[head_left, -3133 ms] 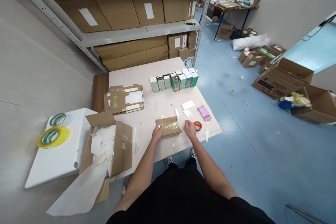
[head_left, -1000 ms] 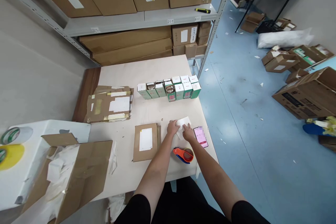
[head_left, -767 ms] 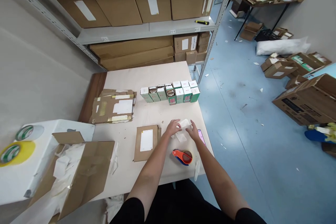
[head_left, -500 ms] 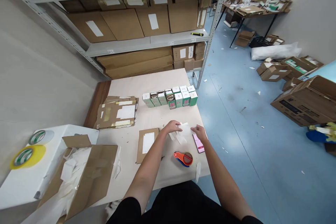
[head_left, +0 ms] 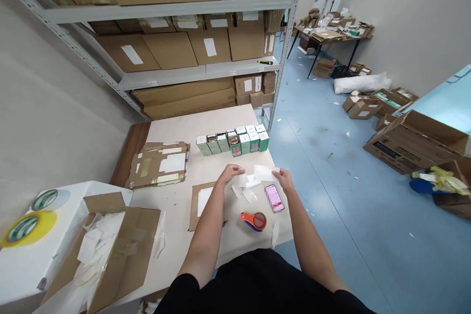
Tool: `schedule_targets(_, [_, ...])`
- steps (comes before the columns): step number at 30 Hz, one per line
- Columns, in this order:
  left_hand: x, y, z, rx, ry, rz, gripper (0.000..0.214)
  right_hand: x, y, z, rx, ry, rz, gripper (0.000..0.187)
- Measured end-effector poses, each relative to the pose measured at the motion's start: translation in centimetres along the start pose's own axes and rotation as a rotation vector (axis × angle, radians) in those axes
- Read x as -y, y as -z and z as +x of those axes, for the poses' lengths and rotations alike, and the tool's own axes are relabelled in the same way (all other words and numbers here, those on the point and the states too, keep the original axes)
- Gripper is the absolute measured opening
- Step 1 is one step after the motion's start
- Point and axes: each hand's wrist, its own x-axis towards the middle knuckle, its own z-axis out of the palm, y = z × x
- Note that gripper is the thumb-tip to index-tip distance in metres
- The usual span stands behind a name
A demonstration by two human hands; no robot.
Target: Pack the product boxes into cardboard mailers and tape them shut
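Note:
My right hand [head_left: 284,178] pinches one end of a white strip of thin paper [head_left: 264,173], which stretches left above the tabletop. Opposite it, my left hand [head_left: 231,173] is closed at the fingertips on another thin, whitish piece [head_left: 240,180]. Beneath and between both hands lie loose white scraps [head_left: 250,195]. A phone with a lit pink screen [head_left: 274,198] rests below my right hand. Closer to my body is an orange and blue tape dispenser [head_left: 253,221]. Partly behind my left forearm, a flat cardboard piece with a white label [head_left: 203,200] lies on the table.
Green and white small boxes [head_left: 244,143] stand in rows beyond my hands, some with open tops. Flattened cardboard [head_left: 158,164] is stacked at left. A carton of white paper [head_left: 127,250] stands near the front left, by tape rolls [head_left: 27,228]. Metal shelving [head_left: 206,71] rises behind the table.
My right hand has lifted away from the scraps with the white strip, now stretched out flat. My left hand has shifted slightly left. The camera view has tilted up and turned right.

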Motion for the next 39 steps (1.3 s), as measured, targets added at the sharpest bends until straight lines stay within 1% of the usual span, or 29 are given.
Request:
schedule_targets(2, [-0.2,0.4,-0.2,-0.060,0.006,0.010,0.040,0.7,0.9,-0.4,-0.006,-0.011,0.090,0.053])
schedule_targets(4, [-0.5,0.0,-0.3,-0.066,0.014,0.078,0.037,1.5,1.0,-0.8,0.033,-0.007,0.141,0.052])
schedule_targets(5, [-0.8,-0.6,-0.2,-0.065,-0.003,0.114,0.036,1.9,0.6,-1.0,0.061,-0.001,0.162,0.051])
schedule_targets(7, [-1.3,-2.2,-0.3,-0.085,-0.089,0.176,0.037,2.6,-0.7,-1.4,0.115,0.017,0.184,0.048])
schedule_targets(9, [-1.8,-3.7,-0.8,-0.148,-0.161,0.193,0.050,3.2,-2.1,-1.8,0.162,0.044,0.152,0.044])
schedule_targets(11, [-2.3,-4.4,-2.1,-0.210,-0.163,0.145,0.052,3.7,-3.2,-2.1,0.195,0.072,0.084,0.038])
schedule_targets(12, [-2.6,-4.3,-3.0,-0.209,-0.146,0.108,0.052,4.0,-3.6,-2.3,0.207,0.084,0.049,0.036])
schedule_targets(13, [-2.9,-4.1,-4.0,-0.177,-0.131,0.078,0.053,4.3,-4.0,-2.4,0.220,0.097,0.019,0.034])
schedule_targets(16, [-3.8,-2.9,-7.6,-0.009,-0.116,0.085,0.055,5.2,-5.3,-2.8,0.274,0.143,-0.026,0.033])
schedule_targets(17, [-4.0,-2.6,-8.8,0.018,-0.111,0.111,0.053,5.6,-6.0,-3.0,0.295,0.160,-0.023,0.034])
schedule_targets(18, [-4.3,-2.4,-9.9,0.013,-0.106,0.125,0.050,6.0,-6.7,-3.3,0.301,0.179,-0.010,0.037])
schedule_targets(19, [-4.4,-2.2,-10.9,-0.024,-0.100,0.114,0.048,6.4,-7.5,-3.6,0.286,0.199,0.011,0.040])
schedule_targets(20, [-4.6,-2.2,-11.8,-0.090,-0.099,0.073,0.047,6.7,-8.4,-4.0,0.250,0.220,0.034,0.044])
schedule_targets(22, [-4.7,-2.4,-13.3,-0.286,-0.124,-0.087,0.046,7.0,-9.9,-4.9,0.163,0.238,0.070,0.049])
schedule_targets(23, [-4.8,-2.6,-13.9,-0.386,-0.147,-0.187,0.046,7.0,-10.5,-5.5,0.148,0.225,0.075,0.049])
schedule_targets(24, [-4.9,-2.8,-14.4,-0.470,-0.172,-0.287,0.046,6.9,-11.1,-6.2,0.167,0.197,0.074,0.047])
schedule_targets(26, [-5.0,-3.4,-15.2,-0.565,-0.204,-0.456,0.045,6.6,-11.9,-7.4,0.269,0.133,0.072,0.041])
schedule_targets(28, [-5.2,-4.0,-15.8,-0.592,-0.204,-0.566,0.044,6.3,-12.6,-8.5,0.346,0.109,0.087,0.033])
schedule_targets(29, [-5.2,-4.2,-16.1,-0.602,-0.200,-0.599,0.045,6.3,-12.9,-8.9,0.358,0.114,0.098,0.029])
schedule_targets(31, [-5.3,-4.7,-16.3,-0.633,-0.202,-0.640,0.046,6.3,-13.3,-9.4,0.354,0.120,0.115,0.024])
schedule_targets(34, [-5.2,-5.0,-16.4,-0.674,-0.220,-0.684,0.047,6.6,-13.8,-9.7,0.357,0.107,0.121,0.021])
schedule_targets(39, [-4.9,-5.1,-16.4,-0.683,-0.228,-0.702,0.049,7.0,-13.8,-10.0,0.370,0.118,0.125,0.021])
